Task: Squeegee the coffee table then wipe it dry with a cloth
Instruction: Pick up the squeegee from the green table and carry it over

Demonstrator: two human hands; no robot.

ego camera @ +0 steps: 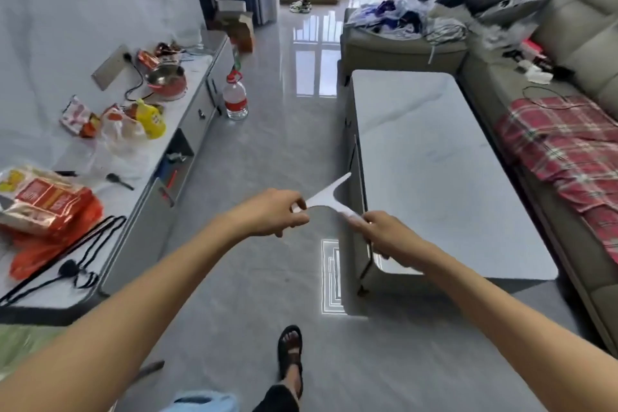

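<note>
Head: glossy coffee table (434, 160) beside sofa (582, 27).

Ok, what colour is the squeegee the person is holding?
White. The squeegee shows best in the head view, the only one here.

Two hands (272, 211) (378, 231), one squeegee (326, 199), one coffee table (434, 160)
</note>
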